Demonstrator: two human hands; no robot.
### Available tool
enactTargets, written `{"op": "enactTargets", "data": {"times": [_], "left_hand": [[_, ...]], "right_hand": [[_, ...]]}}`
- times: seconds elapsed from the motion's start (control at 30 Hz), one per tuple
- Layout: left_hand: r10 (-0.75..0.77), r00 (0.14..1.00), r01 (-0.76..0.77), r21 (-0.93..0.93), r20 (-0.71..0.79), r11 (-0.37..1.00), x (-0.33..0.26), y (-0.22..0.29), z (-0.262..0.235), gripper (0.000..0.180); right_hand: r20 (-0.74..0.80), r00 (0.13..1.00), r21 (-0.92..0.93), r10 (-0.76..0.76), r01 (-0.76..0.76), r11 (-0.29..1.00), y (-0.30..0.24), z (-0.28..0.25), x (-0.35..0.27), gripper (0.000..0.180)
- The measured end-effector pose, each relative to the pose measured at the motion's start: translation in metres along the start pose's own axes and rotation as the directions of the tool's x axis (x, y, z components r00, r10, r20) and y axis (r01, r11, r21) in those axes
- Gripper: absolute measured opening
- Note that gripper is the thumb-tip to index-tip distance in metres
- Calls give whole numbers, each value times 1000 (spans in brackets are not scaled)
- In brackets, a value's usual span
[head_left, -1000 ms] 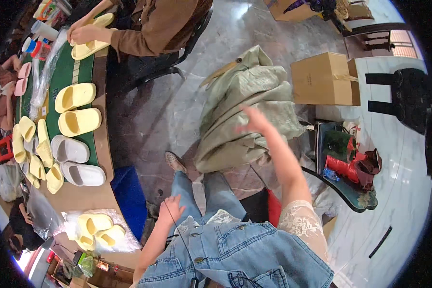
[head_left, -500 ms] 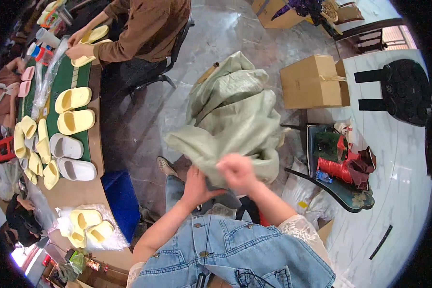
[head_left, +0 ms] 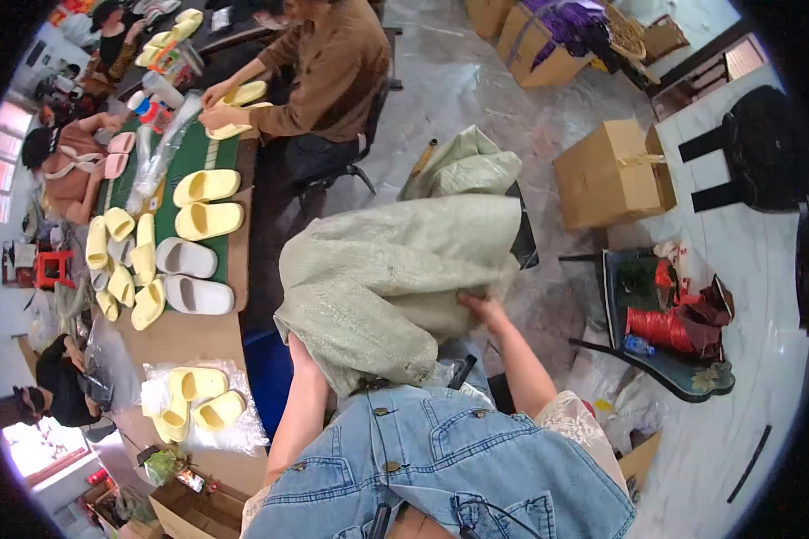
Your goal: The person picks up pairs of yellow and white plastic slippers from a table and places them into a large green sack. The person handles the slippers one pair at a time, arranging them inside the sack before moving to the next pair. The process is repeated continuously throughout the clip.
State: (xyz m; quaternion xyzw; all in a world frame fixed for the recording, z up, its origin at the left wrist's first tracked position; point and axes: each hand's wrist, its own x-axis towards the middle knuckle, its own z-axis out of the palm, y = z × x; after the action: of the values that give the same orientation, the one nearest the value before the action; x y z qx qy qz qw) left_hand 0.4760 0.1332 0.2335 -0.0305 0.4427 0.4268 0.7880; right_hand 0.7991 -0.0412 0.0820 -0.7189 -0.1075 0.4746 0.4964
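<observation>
A large pale green woven sack [head_left: 395, 278] is lifted in front of me and drapes over my lap. My right hand [head_left: 482, 310] grips its lower right edge. My left hand is hidden under the sack's lower left part; only the forearm [head_left: 298, 413] shows, reaching up beneath the cloth. A second pale green sack [head_left: 466, 166] lies bunched on the floor just beyond.
A long table [head_left: 198, 332] at my left carries yellow slippers [head_left: 208, 202], white slippers [head_left: 189, 277] and a pair on clear plastic [head_left: 193, 404]. A person in brown [head_left: 333, 72] works at its far end. Cardboard boxes [head_left: 613, 175] and a dark chair with red items [head_left: 670, 328] stand to the right.
The sack has been pulled from the floor toward me and raised over my lap. My right hand moved from mid-air onto the sack, and my left hand went under it.
</observation>
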Motion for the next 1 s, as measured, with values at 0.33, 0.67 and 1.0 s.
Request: {"op": "enactTargets", "data": {"times": [0.33, 0.67, 1.0], "left_hand": [[367, 920, -336, 765, 141, 549, 58, 112, -56, 46], [144, 586, -804, 594, 797, -18, -94, 63, 78, 77], [608, 672, -665, -17, 424, 747, -125, 147, 103, 20]], "right_hand": [[257, 965, 651, -59, -128, 748, -243, 73, -134, 43], [752, 557, 527, -351, -188, 829, -330, 216, -154, 28], [590, 457, 258, -666, 675, 691, -334, 223, -151, 51]]}}
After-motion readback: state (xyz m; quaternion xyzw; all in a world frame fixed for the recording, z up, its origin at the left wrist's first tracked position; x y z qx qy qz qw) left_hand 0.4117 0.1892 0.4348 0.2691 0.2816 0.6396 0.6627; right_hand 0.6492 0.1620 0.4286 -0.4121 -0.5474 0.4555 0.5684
